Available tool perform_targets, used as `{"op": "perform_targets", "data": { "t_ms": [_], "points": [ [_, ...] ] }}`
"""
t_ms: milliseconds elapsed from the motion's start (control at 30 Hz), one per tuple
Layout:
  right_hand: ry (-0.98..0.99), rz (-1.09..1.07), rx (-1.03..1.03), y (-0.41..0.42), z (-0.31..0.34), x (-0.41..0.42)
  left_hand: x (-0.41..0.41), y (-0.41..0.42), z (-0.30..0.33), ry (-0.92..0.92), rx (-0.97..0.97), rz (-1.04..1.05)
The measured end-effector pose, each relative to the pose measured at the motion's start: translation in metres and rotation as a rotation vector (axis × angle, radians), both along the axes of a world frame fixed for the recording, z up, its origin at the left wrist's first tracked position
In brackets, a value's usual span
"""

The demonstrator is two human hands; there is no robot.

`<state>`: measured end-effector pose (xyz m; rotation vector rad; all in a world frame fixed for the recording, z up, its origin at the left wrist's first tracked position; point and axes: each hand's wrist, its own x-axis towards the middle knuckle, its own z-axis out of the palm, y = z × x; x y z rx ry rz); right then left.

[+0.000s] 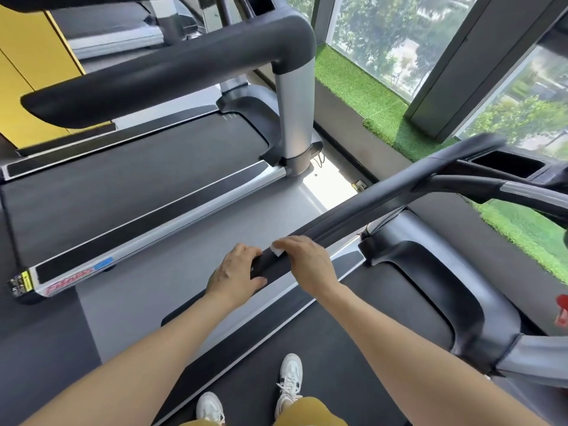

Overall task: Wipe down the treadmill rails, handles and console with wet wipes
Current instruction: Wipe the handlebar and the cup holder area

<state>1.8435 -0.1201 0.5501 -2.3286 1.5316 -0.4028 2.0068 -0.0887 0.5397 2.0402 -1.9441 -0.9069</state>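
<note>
Right hand [309, 259] is curling over the top of the treadmill's left handrail [353, 212], pressing a white wet wipe [278, 249] against it; only a small corner of the wipe is showing past the fingers. Left hand [236, 273] is gripping the rounded near end of the same handrail, thumb on the side facing the belt, fingers wrapping over the far side, just beside the right hand.

To do this stretch well, the wipe probably needs to be wrapping around the bar rather than only riding on top, so the underside and both flanks are getting cleaned in one pass. Long, overlapping strokes from the near end up toward the console [507, 164] would be leaving fewer missed bands. The patch under the left hand is likely going unwiped, so it would need covering once that hand lets go.

Person's white shoes [289, 381] are standing on the belt [353, 348]. Beyond the handrail, a second treadmill [138, 186] is standing parallel across a strip of grey floor [184, 247].
</note>
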Motion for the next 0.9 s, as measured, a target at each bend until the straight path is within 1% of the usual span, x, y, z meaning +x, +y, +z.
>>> {"op": "perform_targets", "data": {
  "t_ms": [67, 133, 167, 233, 333, 367, 433, 467, 500, 567, 633, 667, 733, 800, 867, 900],
  "points": [
    [-0.016, -0.143, -0.111, -0.014, 0.003, -0.014, 0.007, 0.003, -0.001, -0.031, -0.007, 0.000],
    [0.030, -0.302, -0.134, -0.028, 0.001, -0.030, 0.010, 0.005, -0.001, -0.026, -0.005, 0.026],
    [0.059, -0.324, -0.125, -0.031, -0.001, -0.032, 0.010, 0.005, -0.001, -0.023, -0.005, 0.043],
    [0.059, -0.261, -0.104, -0.023, -0.004, -0.019, 0.007, 0.004, 0.000, -0.032, -0.004, 0.069],
    [0.023, 0.027, -0.117, 0.014, -0.014, 0.014, 0.005, 0.003, 0.001, -0.059, 0.005, 0.075],
    [0.034, 0.114, -0.132, 0.021, -0.015, 0.020, 0.005, 0.003, 0.002, -0.064, 0.009, 0.071],
    [0.129, 0.242, -0.176, 0.012, -0.007, 0.014, 0.006, 0.003, 0.002, -0.066, 0.015, 0.067],
    [0.192, 0.256, -0.235, 0.000, -0.004, 0.004, 0.006, 0.003, 0.003, -0.064, 0.014, 0.068],
    [0.233, 0.224, -0.286, -0.013, -0.003, -0.009, 0.006, 0.003, 0.003, -0.060, 0.012, 0.070],
    [0.246, 0.089, -0.259, -0.029, 0.000, -0.026, 0.005, 0.004, 0.003, -0.053, 0.007, 0.076],
    [0.233, -0.018, -0.196, -0.020, -0.004, -0.015, 0.004, 0.004, 0.003, -0.050, 0.010, 0.083],
    [0.206, -0.002, -0.165, -0.009, -0.006, -0.002, 0.004, 0.004, 0.003, -0.051, 0.013, 0.085],
    [0.148, 0.135, -0.129, 0.012, -0.007, 0.022, 0.004, 0.003, 0.004, -0.057, 0.021, 0.087],
    [0.153, 0.259, -0.150, 0.013, -0.007, 0.020, 0.004, 0.003, 0.006, -0.060, 0.026, 0.091],
    [0.189, 0.230, -0.154, -0.008, -0.004, -0.001, 0.004, 0.003, 0.007, -0.051, 0.024, 0.097],
    [0.235, 0.162, -0.132, -0.019, -0.003, -0.012, 0.004, 0.004, 0.007, -0.042, 0.023, 0.102]
  ]
}}
